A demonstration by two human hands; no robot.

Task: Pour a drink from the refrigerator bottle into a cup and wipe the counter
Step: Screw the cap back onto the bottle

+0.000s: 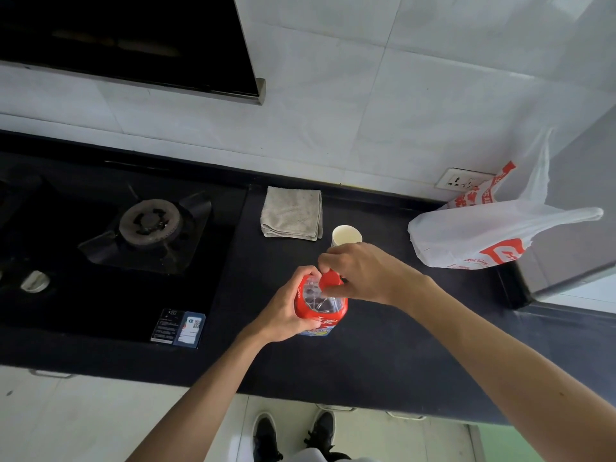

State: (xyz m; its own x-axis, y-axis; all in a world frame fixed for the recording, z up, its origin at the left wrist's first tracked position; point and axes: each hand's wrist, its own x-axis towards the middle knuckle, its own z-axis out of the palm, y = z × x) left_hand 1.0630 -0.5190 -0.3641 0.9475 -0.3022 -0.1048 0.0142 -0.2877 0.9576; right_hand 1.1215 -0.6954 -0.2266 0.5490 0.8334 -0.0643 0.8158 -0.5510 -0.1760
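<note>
A clear bottle (325,308) with a red label stands upright on the black counter (383,355). My left hand (286,311) grips its body from the left. My right hand (360,271) pinches the red cap (330,279) on top of the bottle. Just behind my right hand a white paper cup (346,235) stands upright, its lower part hidden by the hand. A folded grey cloth (292,213) lies on the counter to the left of the cup, near the wall.
A gas stove (146,228) with a burner fills the counter's left half. A white and red plastic bag (493,235) sits at the right end by a wall socket (461,180). A range hood (133,45) hangs at the upper left. The counter's front edge runs below my arms.
</note>
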